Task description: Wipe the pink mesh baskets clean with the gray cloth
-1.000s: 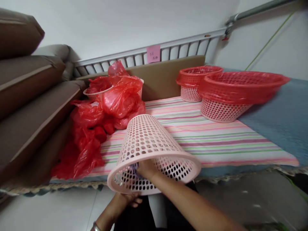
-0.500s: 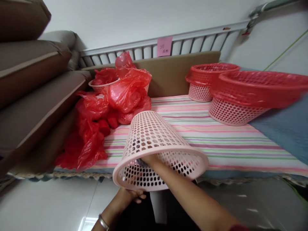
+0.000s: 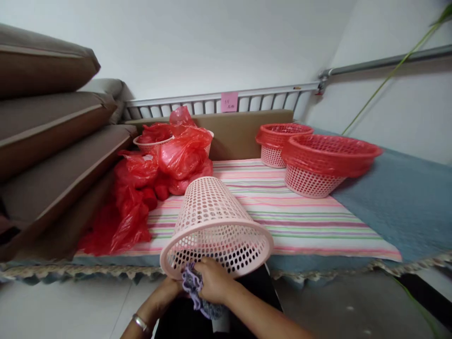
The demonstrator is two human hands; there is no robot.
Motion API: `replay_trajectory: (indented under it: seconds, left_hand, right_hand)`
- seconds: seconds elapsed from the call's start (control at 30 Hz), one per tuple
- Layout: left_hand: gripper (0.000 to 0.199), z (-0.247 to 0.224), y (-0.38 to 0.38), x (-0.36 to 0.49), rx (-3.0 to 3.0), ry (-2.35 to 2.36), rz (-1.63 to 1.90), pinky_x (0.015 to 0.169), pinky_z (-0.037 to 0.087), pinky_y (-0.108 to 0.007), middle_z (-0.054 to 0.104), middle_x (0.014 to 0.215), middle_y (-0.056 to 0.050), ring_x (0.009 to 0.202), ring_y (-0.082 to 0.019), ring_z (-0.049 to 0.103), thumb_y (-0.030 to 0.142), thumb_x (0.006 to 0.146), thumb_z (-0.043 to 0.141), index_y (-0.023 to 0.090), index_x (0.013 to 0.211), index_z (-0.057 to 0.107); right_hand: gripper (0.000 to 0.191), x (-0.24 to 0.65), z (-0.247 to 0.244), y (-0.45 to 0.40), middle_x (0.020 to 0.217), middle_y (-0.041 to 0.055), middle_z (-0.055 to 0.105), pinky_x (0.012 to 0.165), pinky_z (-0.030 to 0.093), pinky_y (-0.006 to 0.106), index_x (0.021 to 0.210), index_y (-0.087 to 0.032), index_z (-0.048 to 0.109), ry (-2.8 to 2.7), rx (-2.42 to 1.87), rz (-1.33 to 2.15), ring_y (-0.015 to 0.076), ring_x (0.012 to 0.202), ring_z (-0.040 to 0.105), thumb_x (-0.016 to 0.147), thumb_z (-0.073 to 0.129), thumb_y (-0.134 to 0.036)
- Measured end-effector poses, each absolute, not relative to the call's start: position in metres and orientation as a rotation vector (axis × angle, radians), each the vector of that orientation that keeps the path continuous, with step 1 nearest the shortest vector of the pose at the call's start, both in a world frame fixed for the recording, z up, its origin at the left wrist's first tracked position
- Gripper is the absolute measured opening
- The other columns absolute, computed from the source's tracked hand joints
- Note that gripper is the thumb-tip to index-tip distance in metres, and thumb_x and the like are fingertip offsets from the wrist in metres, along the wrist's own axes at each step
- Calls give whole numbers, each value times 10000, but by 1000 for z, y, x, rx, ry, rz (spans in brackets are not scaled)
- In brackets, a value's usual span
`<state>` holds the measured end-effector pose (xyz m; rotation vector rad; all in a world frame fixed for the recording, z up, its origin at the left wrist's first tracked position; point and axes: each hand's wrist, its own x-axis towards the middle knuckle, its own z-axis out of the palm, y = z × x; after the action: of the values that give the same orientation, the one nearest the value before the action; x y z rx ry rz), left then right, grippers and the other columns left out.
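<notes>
A pink plastic basket (image 3: 212,197) with a pattern of holes lies tilted on its side, its wide mouth facing me. At the lower left of its rim, my left hand (image 3: 172,288) grips the basket from below, the fingers mostly hidden behind rim and cloth. My right hand (image 3: 213,278) is closed around a crumpled grey cloth (image 3: 193,286) with purple wavy edging, just at the basket's mouth. The basket's base rests toward the striped cloth (image 3: 303,230) on the seat.
Red plastic bags (image 3: 185,155) are heaped at the left, partly over another pink basket (image 3: 155,143). Two baskets lined with red bags, a near one (image 3: 314,181) and a far one (image 3: 271,155), stand at the right. Stacked brown cushions (image 3: 60,155) rise at the far left.
My right hand has come out of the basket toward me, bringing the cloth with it. The view has tilted up and shifted right. My left hand stays at the rim.
</notes>
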<state>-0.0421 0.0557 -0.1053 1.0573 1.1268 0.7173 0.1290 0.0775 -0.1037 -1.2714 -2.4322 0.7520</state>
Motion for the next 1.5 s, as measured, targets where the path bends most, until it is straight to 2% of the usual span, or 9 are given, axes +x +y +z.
replay_trajectory:
  seconds: [0.13, 0.33, 0.57, 0.73, 0.9, 1.07, 1.17, 1.33, 1.5]
  left_hand:
    - [617, -98, 51, -37, 878, 1018, 711, 812, 489, -383, 678, 1052, -94, 955, -257, 613, 247, 649, 700, 170, 1233, 514]
    - [601, -114, 52, -40, 854, 938, 785, 716, 527, -336, 706, 904, -24, 807, -222, 653, 356, 623, 727, 257, 1187, 545]
    - [779, -143, 61, -32, 723, 1207, 911, 388, 438, -184, 734, 745, -129, 495, -165, 661, 701, 641, 597, 137, 1170, 502]
    - [703, -140, 49, -18, 720, 1020, 979, 439, 479, -181, 735, 700, -148, 539, -164, 672, 711, 637, 593, 116, 1013, 593]
    - [607, -121, 52, -26, 995, 1150, 818, 366, 442, -206, 730, 936, -139, 491, -161, 651, 585, 689, 626, 155, 1115, 584]
    - [323, -95, 71, -46, 1194, 1365, 957, 395, 389, -167, 716, 722, -51, 545, -139, 604, 327, 697, 652, 123, 947, 657]
    - [417, -103, 70, -46, 1132, 1343, 925, 402, 450, -213, 711, 674, -64, 504, -164, 622, 341, 735, 580, 106, 1079, 601]
    - [648, -134, 54, -26, 981, 1134, 886, 493, 527, -239, 735, 857, -119, 618, -183, 687, 446, 756, 566, 151, 1312, 413]
    - [566, -120, 63, -35, 1088, 1289, 841, 389, 427, -192, 728, 810, -87, 503, -146, 615, 492, 702, 644, 147, 1146, 581]
  right_hand:
    - [290, 126, -105, 75, 914, 49, 636, 734, 423, 266, 932, -230, 650, -2451, -1279, 691, 201, 817, 585, 659, 627, -325]
    - [223, 143, -92, 70, 788, 14, 679, 598, 416, 239, 809, -241, 670, -2557, -1262, 777, 203, 711, 621, 591, 626, -267]
    - [503, 193, -101, 108, 1102, 125, 624, 936, 396, 343, 1141, -155, 592, -2120, -1676, 272, 255, 1059, 559, 654, 479, -99]
    - [442, 213, -110, 113, 1048, 145, 627, 897, 420, 376, 1149, -144, 583, -2176, -1688, 91, 289, 1000, 571, 720, 489, -198]
    - [478, 218, -103, 98, 1020, 132, 622, 890, 417, 354, 1163, -143, 569, -2188, -1767, 19, 276, 1000, 565, 699, 456, -138]
    - [483, 208, -111, 90, 1043, 105, 616, 891, 421, 336, 1141, -176, 571, -2245, -1720, 19, 256, 1005, 558, 677, 458, -105]
    - [482, 196, -118, 88, 1059, 104, 609, 899, 417, 340, 1133, -179, 572, -2267, -1654, 36, 254, 1017, 547, 675, 453, -87]
    - [466, 187, -123, 88, 1053, 93, 606, 904, 406, 330, 1131, -188, 571, -2238, -1585, 82, 243, 1013, 539, 692, 455, -87]
    - [538, 178, -126, 92, 1002, 108, 608, 896, 399, 345, 1152, -160, 586, -2303, -1626, 149, 262, 996, 547, 636, 480, -52]
